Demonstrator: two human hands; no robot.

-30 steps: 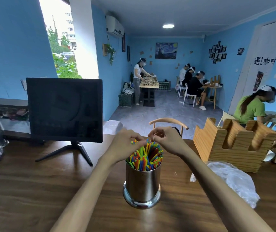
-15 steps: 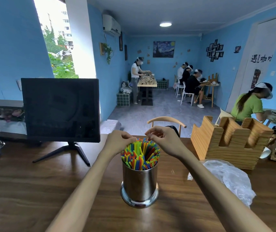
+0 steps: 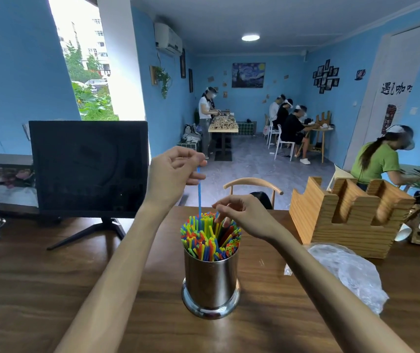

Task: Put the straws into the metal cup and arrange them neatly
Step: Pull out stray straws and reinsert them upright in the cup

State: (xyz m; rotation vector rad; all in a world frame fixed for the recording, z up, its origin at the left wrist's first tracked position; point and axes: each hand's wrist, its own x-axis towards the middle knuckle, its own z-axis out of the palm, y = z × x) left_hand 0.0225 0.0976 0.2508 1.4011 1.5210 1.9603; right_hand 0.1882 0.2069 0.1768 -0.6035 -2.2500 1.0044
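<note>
A shiny metal cup (image 3: 211,281) stands on the wooden table (image 3: 51,289), packed with several colourful straws (image 3: 210,238) standing upright. My left hand (image 3: 175,171) is raised above the cup and pinches the top of one blue straw (image 3: 199,197), whose lower end dips among the others. My right hand (image 3: 242,215) hovers at the cup's right rim, its fingertips touching the straw tops; whether it grips one I cannot tell.
A black monitor (image 3: 89,166) on a stand sits at the back left. A wooden slotted holder (image 3: 349,215) and a crumpled clear plastic bag (image 3: 349,273) lie to the right. A chair back (image 3: 253,183) rises beyond the table's far edge. People work further back.
My left hand rose from the straw tops, drawing a blue straw upward out of the bundle. My right hand stayed at the cup's rim.
</note>
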